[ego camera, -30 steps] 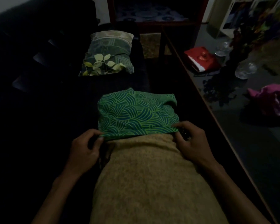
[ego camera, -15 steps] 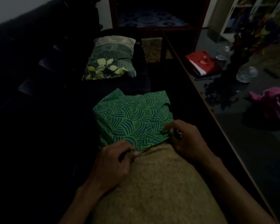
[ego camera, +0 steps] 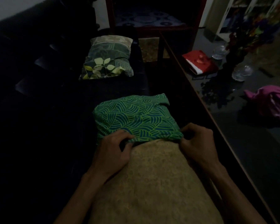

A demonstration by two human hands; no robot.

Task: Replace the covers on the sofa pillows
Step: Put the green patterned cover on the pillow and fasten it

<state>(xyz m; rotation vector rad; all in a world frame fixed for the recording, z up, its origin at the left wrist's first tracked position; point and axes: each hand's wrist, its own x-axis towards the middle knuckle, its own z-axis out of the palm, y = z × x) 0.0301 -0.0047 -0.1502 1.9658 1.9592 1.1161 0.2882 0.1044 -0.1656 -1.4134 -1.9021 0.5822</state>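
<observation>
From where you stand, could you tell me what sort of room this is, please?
Probably a dim living room at home: a dark sofa with a leaf-print pillow on it, and beside it a glass-topped table carrying a red book.

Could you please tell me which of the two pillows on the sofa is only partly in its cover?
The tan pillow nearest the person: its green wave-patterned cover sheathes only the far end. The leaf-print pillow beyond is fully covered.

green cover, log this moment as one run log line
step: cover partly on | left hand: grips green cover hem | right hand: grips hem, other side | tan pillow: mostly bare | leaf-print pillow: beyond, on sofa
</observation>
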